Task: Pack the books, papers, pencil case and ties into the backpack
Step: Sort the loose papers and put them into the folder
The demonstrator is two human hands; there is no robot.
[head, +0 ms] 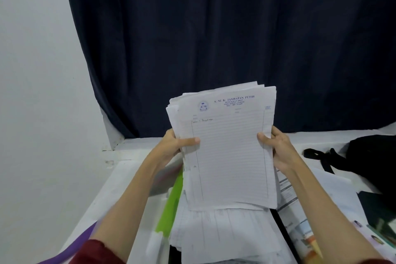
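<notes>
Above the white table (120,180), a thick stack of white lined papers (227,156) stands upright, pinched at its side edges by the left hand (174,146) and the right hand (278,148), thumbs on the front sheet. Its printed letterhead reads "S. M. K. JAMBATAN PUTIH"; the smaller lines beneath are too blurred to read. Well to the right, a black fabric backpack (372,156) lies on the table.

A thick stack of white lined papers (227,156), its top sheet bearing a printed school letterhead and a line of handwriting, stands nearly upright, edges uneven, its lower edge on more loose white printed sheets (225,233) lying flat on the counter. A black fabric backpack (372,156) lies slumped at the far right, its strap trailing left. Colourful printed books (304,233) lie at the right.
</notes>
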